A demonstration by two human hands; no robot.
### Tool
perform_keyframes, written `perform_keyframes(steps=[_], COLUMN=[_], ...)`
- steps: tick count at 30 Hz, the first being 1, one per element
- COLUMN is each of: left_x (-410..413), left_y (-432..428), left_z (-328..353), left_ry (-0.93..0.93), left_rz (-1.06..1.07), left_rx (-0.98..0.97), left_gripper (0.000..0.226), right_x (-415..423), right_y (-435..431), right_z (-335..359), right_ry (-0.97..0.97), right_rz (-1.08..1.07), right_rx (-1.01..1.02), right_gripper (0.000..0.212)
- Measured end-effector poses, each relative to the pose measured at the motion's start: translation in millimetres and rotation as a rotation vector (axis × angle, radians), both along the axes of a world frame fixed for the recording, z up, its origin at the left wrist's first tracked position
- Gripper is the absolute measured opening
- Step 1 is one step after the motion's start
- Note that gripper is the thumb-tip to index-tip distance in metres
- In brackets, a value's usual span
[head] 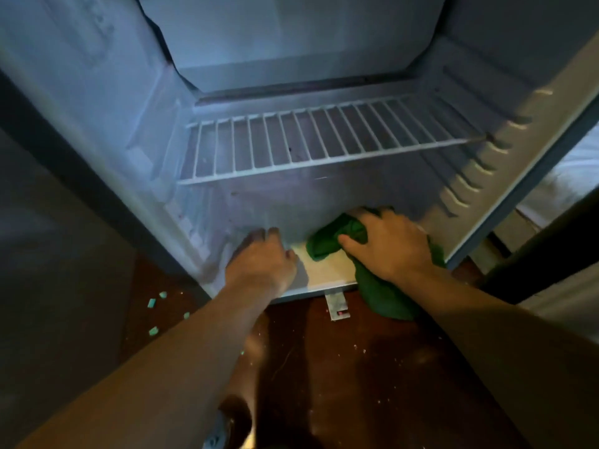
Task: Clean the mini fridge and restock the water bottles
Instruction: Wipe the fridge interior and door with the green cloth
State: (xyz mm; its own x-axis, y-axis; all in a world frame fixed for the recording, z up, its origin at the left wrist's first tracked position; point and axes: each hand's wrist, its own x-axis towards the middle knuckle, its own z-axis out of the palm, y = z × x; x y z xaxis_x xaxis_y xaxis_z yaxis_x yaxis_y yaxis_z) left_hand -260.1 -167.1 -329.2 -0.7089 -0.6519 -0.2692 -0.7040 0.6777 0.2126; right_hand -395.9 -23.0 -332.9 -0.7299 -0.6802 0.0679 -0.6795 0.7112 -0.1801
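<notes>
Mini fridge (324, 43) stands open, filling the view from 9 to 3 o'clock, its wire shelf (324, 140) bare. At 5 o'clock on the fridge floor, the right hand (389, 241) clutches a green cloth (337, 234) that trails over the front lip. Just beside it at 7 o'clock, the left hand (262, 257) rests palm-down, fingers loosely spread. Green scraps (152, 303) dot the wooden floor (340, 367).

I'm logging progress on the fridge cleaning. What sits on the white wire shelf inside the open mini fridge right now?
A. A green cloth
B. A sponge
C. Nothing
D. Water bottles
C: the white wire shelf is bare, and the crumpled green cloth is down on the fridge floor under the right hand.
</notes>
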Motion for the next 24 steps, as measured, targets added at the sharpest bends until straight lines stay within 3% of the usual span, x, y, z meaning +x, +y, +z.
perform_keyframes(steps=[4,8,13,20,24], left_x=[-17.1,-16.7,-12.6,-14.8,-13.9], left_y=[1.3,8.6,4.1,7.4,9.0], left_z=[-43.1,-56.6,-60.3,-67.0,-61.5], left_ry=[0.089,0.22,0.212,0.257,0.249], left_rz=[0.023,0.024,0.011,0.034,0.018], left_rx=[-0.19,-0.386,-0.384,-0.401,-0.423], left_gripper=[0.057,0.058,0.058,0.056,0.058], right_x=[-1.8,-18.7,-43.0,5.3,-4.3], right_y=[-12.7,-34.8,-79.9,16.9,-13.7], right_z=[-22.3,-26.1,-18.9,-18.1,-17.2], right_ry=[0.181,0.221,0.074,0.21,0.238], right_rz=[0.076,0.043,-0.037,0.205,0.117], right_rx=[0.122,0.06,0.084,0.034,0.091], right_gripper=[0.059,0.051,0.043,0.036,0.04])
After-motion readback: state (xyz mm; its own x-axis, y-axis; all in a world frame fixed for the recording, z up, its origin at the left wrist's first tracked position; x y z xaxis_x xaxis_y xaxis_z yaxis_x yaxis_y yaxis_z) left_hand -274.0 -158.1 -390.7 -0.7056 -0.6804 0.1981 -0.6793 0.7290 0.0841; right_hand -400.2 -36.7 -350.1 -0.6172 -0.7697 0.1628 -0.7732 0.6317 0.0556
